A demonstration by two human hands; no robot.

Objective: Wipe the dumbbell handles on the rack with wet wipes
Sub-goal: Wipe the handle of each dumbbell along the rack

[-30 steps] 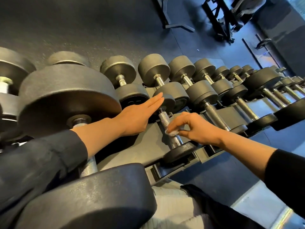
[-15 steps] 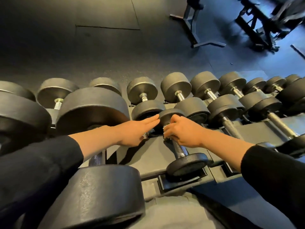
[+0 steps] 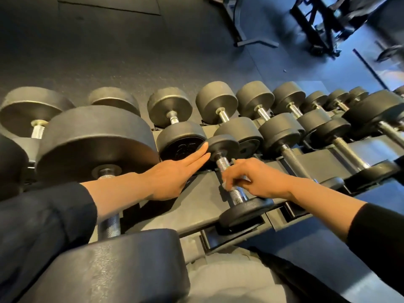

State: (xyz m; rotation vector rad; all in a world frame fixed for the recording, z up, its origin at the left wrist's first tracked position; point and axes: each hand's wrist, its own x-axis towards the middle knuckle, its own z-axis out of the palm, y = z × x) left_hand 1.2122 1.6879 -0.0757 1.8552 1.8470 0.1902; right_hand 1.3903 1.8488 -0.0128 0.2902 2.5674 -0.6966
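A small black dumbbell lies on the rack (image 3: 196, 206) in the middle, its knurled metal handle (image 3: 223, 164) pointing away from me. My right hand (image 3: 255, 180) curls round the lower half of that handle, pressing a white wet wipe (image 3: 227, 186) against it; only a scrap of the wipe shows under the fingers. My left hand (image 3: 175, 171) lies flat with straight fingers on the rack's shelf, its fingertips touching the dumbbell's far head (image 3: 223, 145).
A very large dumbbell (image 3: 96, 136) sits close on the left, its handle passing under my left forearm. Several smaller dumbbells (image 3: 282, 132) fill the rack to the right. Dark rubber floor and a metal bench frame (image 3: 317, 20) lie beyond.
My right hand has slid down the handle from near the far head toward the near head, taking the wipe along. The left hand stays flat in place.
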